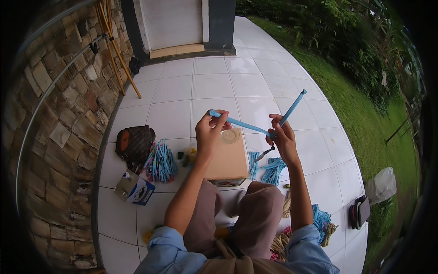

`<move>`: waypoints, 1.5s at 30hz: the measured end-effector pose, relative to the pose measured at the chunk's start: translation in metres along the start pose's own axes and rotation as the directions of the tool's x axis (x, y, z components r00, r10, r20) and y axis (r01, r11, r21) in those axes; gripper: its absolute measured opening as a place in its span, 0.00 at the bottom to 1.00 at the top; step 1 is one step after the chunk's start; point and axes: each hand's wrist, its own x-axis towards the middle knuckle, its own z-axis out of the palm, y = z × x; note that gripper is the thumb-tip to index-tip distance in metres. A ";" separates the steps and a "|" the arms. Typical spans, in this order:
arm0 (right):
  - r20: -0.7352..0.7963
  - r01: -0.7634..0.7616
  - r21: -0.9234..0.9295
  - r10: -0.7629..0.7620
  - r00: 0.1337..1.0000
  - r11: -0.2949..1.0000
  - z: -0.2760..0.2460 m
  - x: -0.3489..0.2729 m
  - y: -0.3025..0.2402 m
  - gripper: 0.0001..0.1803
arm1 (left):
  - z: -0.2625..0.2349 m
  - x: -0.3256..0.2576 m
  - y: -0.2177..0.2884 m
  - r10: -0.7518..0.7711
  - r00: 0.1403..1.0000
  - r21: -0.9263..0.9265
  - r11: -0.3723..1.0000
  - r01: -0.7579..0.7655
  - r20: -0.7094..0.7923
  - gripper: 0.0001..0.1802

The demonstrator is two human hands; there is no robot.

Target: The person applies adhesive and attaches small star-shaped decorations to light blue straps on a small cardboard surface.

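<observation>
My left hand [211, 131] is closed on one end of a light-blue strip [248, 125], thin and tube-like. Its other end runs to my right hand [283, 139], whose fingers are closed round it. From the right hand a light-blue length [293, 108] sticks up at a slant; I cannot tell whether both lengths are one bent piece. Under my hands stands a tan box [228, 160] with a clear round lid [231, 135] on top. Beside the box, below my right hand, lie light-blue strip bundles [273, 171] and a dark slim tool [264, 154].
At left are a brown bag [135, 145], a pile of blue strips with pink ends [161, 162] and a blue-and-white container [139, 189]. More bundles [321, 218] lie by my right elbow. Further right are a dark case [359, 212] and a clear plastic bag [382, 186]. A stone wall bounds the left.
</observation>
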 end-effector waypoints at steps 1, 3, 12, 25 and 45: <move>0.003 0.000 -0.081 0.000 1.000 0.997 -0.009 0.006 -0.005 0.16 | -0.001 0.002 -0.002 -0.028 0.999 0.005 1.000 0.028 0.021 0.07; 0.026 -0.043 -0.201 0.050 0.998 0.979 -0.026 0.017 -0.018 0.15 | 0.001 0.009 -0.005 -0.068 0.995 0.135 0.989 0.058 0.071 0.07; 0.087 -0.331 -0.277 0.367 0.926 0.902 -0.109 0.029 0.140 0.12 | -0.046 0.016 -0.167 -0.372 0.910 0.435 0.861 0.264 0.183 0.09; 0.143 -0.598 -0.152 0.616 0.775 0.787 -0.114 0.041 0.287 0.13 | -0.103 0.009 -0.248 -0.527 0.817 0.789 0.594 0.157 0.234 0.10; 0.112 -0.630 -0.270 0.674 0.730 0.728 -0.117 0.053 0.282 0.14 | -0.097 0.032 -0.255 -0.594 0.559 0.816 0.426 -0.391 0.578 0.17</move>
